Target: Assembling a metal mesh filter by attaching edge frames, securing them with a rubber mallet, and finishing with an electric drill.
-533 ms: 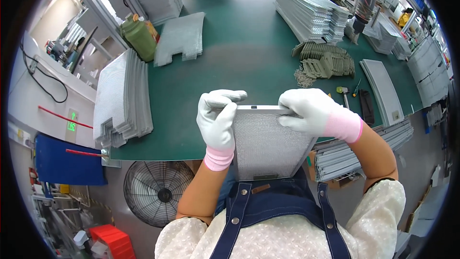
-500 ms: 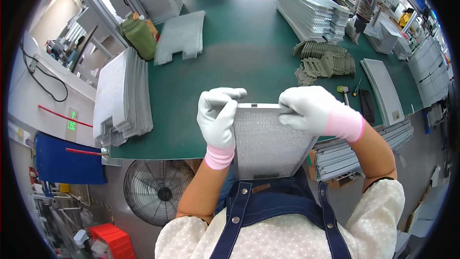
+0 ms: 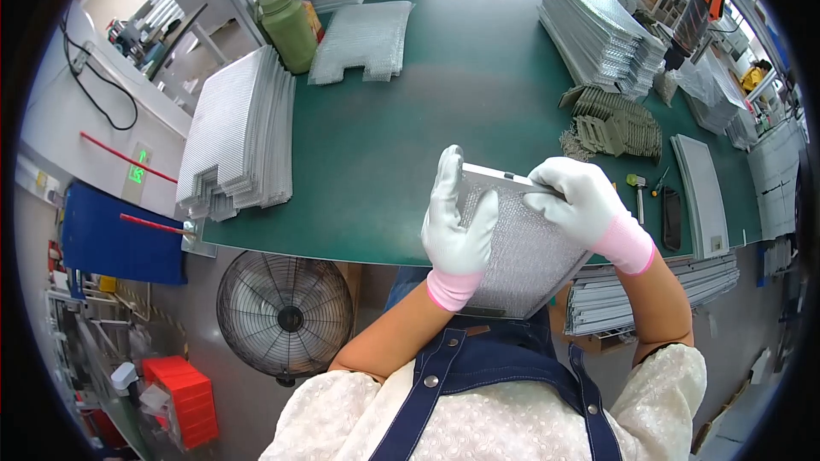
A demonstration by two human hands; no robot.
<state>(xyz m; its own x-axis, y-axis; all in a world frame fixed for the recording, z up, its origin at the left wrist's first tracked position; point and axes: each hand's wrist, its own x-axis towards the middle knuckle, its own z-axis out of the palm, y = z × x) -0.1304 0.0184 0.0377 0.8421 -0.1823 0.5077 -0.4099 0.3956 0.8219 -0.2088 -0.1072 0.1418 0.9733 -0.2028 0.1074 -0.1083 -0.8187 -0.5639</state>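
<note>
A framed metal mesh panel (image 3: pixel 530 243), grey with a pale rim, stands tilted in front of my apron at the table's near edge. My right hand (image 3: pixel 581 196), in a white glove with a pink cuff, grips the panel's upper edge near its right corner, fingers bent over the rim. My left hand (image 3: pixel 459 226), gloved the same way, rests against the panel's left side. Its fingers are stretched upward and its thumb stands apart over the mesh face. A small dark slot shows in the top rim between the hands.
On the green table (image 3: pixel 444 111), notched mesh sheets (image 3: pixel 235 132) are stacked at left, beside a green jug (image 3: pixel 288 30). More sheets (image 3: pixel 598 30), olive metal pieces (image 3: pixel 619 124), a hammer (image 3: pixel 638 192) and a dark phone-like object (image 3: pixel 672 218) lie at right. A fan (image 3: pixel 289 316) stands below.
My left hand has gone from bent fingers at the panel's upper left corner to straightened fingers along its side. The panel tilts more to the right. The whole view has shifted.
</note>
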